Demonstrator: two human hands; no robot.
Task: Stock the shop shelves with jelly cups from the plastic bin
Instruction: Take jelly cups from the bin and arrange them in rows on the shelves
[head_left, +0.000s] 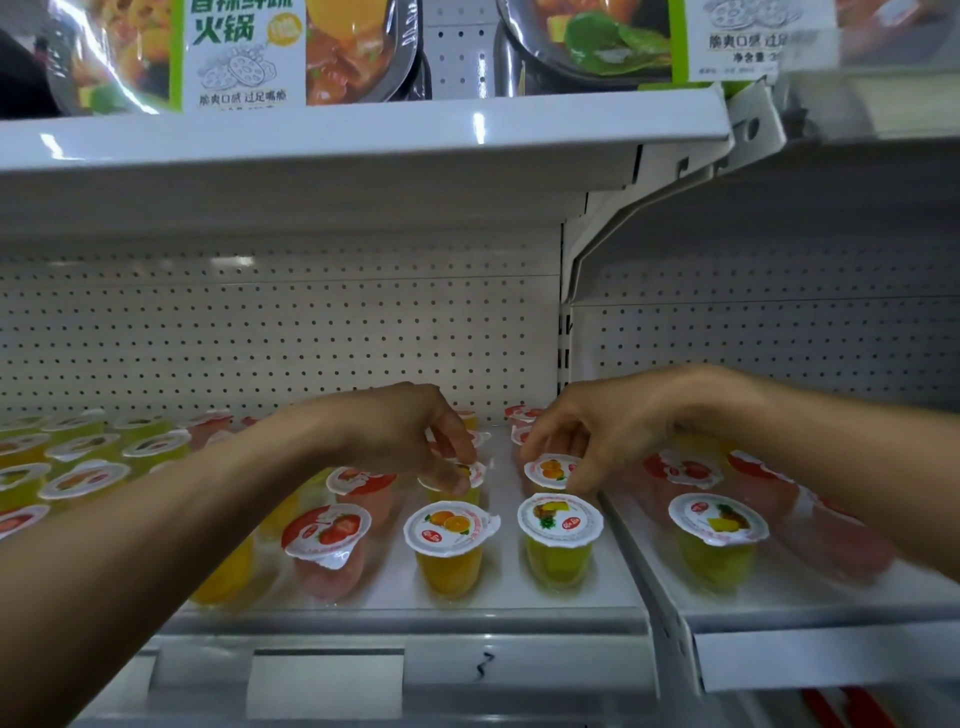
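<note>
A white enamelled metal shelf (387, 582) fills the lower half of the frame, smooth and glossy, fronted by a clear plastic price rail (327, 675) with a blank paper strip in it. A second shelf bay (779, 608) adjoins it at lower right, set at a slight angle.

Nearest the edge stands a row of jelly cups, small tapered tubs of translucent plastic sealed with round white foil lids that have a pull tab. The strawberry cup (326, 540) holds pink jelly and leans to one side. Beside it, the orange cup (449, 540) and the pineapple cup (560, 535) stand upright. Another pineapple-lidded tub (718, 535) sits in the right bay.

Just behind that row, both bare forearms reach in. The left hand (410, 441) has its fingers curled down, its grip clamped by thumb and fingertips on the lid rim of a yellow cup (457, 475). The right hand (587, 436) is arched over an orange-picture cup (551, 470), its grip closed on the lid's edge.

Further back, towards the middle left, more cups (83, 447) stand in close, blurred ranks. Behind them rises a matte perforated back panel (311, 332), dotted with regular holes. At the top of the frame, an upper shelf (363, 130) carries hotpot packs (244, 52) in shiny, crinkled film.
</note>
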